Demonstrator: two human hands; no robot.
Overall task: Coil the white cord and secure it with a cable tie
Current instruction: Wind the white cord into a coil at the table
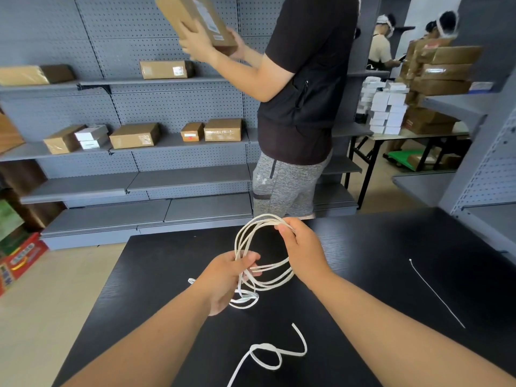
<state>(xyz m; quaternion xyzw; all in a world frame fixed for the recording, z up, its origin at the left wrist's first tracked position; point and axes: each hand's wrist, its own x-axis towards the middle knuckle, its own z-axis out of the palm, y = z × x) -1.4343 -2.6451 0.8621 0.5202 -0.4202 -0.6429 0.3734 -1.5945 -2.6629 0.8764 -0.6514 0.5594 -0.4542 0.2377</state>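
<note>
Left fingers [248, 259]: curled with the thumb round several strands at the lower left of the coil, clamped on them.
Right fingers [283, 229]: bent over the top of the coil, pinching the bundled strands against the thumb.
Left hand [226, 277]: palm turned inward, raised above the table, nearer the body than the right.
Right hand [301, 247]: back of the hand uppermost, farther out and higher than the left.
Forearms: both bare, reaching in from the lower edge and converging toward the coil.
White cord [241, 236]: several loops held up between the two hands; more slack looped on the table below the left hand; loose tail lying in a curl near the front edge.
Cable tie [435, 293]: straight and flat on the table, well apart from the coil, to the right.
Table [377, 247]: black, wood-grained top.
Shelves [181, 177]: grey, behind the table, bearing cardboard boxes.
Person [307, 79]: standing at the shelves, holding a box.
</note>
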